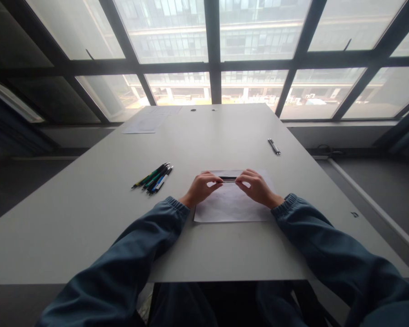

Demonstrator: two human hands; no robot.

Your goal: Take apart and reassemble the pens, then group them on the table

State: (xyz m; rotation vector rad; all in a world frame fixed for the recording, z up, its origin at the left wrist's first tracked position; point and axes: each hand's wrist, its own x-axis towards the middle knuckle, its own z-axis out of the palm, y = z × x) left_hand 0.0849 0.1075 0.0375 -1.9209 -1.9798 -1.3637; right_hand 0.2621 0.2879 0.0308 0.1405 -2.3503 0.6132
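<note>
My left hand (202, 187) and my right hand (256, 186) are side by side over a white sheet of paper (232, 206) on a grey table (88, 218). Between them they pinch a dark pen (228, 179), held level, one hand at each end. The fingers of both hands are curled and closed on it. Most of the pen is hidden by the fingers; only its dark middle shows. Both arms wear dark blue sleeves.
Several pens (153, 177) lie bunched to the left of the paper. A single pen (274, 146) lies at the far right. More sheets of paper (150, 121) rest at the table's far left corner. Large windows (211, 45) stand behind the table.
</note>
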